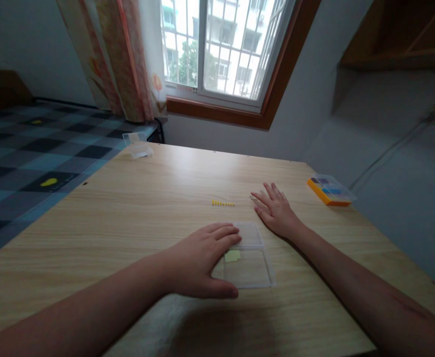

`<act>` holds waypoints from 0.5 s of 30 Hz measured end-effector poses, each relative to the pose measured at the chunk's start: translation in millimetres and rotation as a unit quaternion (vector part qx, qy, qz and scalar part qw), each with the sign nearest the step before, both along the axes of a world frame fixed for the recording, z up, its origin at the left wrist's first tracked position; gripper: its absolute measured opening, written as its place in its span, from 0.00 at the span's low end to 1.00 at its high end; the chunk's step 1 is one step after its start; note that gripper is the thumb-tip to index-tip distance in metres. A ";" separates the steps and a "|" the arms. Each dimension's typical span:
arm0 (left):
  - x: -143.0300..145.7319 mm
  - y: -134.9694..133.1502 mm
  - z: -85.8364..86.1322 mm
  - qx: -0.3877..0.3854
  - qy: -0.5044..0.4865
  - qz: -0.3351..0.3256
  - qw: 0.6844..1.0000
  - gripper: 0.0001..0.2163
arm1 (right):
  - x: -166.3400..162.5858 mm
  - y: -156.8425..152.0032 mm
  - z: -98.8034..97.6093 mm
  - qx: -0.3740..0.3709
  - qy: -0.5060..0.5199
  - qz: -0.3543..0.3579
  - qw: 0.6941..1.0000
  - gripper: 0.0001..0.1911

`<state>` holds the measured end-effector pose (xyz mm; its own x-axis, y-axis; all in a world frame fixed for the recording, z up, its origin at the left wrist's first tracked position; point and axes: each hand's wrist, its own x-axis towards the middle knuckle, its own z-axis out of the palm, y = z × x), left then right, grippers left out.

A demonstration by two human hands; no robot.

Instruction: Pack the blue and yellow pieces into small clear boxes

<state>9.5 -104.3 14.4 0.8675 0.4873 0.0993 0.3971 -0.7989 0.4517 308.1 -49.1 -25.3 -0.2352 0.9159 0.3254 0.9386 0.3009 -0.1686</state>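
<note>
On the pale tabletop [165, 178], holds left hand [201, 260] spread open over the clear case [250, 272] and right hand [275, 210] splayed open near small yellow pieces [219, 203].

Two bare hands on show, one left hand [206, 260] and one right hand [275, 208], and just one table [184, 171]! Clear plastic cases: that's two, a near case [252, 271] and a far case [140, 150]. Orange-sided boxes? One [318, 192]! Pale green slips in the near case: one [233, 256]. And here's one row of yellow pieces [223, 204], too tiny for a sure tally! One window [221, 49], one bed [50, 144], and two yellow patches [49, 182] [36, 122] on its checked cover!
</note>
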 end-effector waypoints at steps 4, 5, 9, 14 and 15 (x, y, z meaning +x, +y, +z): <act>0.6 -0.1 2.0 -0.002 0.006 0.002 1.000 0.45 | -0.7 -1.0 4.1 -0.002 0.024 0.013 1.000 0.18; 0.5 0.0 2.3 -0.002 0.005 0.002 1.000 0.45 | -0.1 -1.2 4.9 0.004 0.036 0.021 0.999 0.16; -0.5 0.6 1.9 -0.002 0.004 0.002 1.000 0.45 | 2.5 -2.4 7.1 0.033 0.077 0.047 0.995 0.09; 0.0 -0.2 2.2 -0.005 -0.003 0.002 1.000 0.44 | 4.1 -2.8 5.6 0.039 0.088 0.047 0.994 0.10; 0.3 -0.4 2.5 -0.004 0.001 0.003 1.000 0.44 | 4.3 -2.5 4.9 0.038 0.087 0.048 0.994 0.09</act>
<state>9.8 -104.7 16.9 0.8649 0.4932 0.0933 0.4025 -0.7925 0.4581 312.4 -51.7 -20.4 -0.2544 0.8637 0.4352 0.8640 0.4052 -0.2990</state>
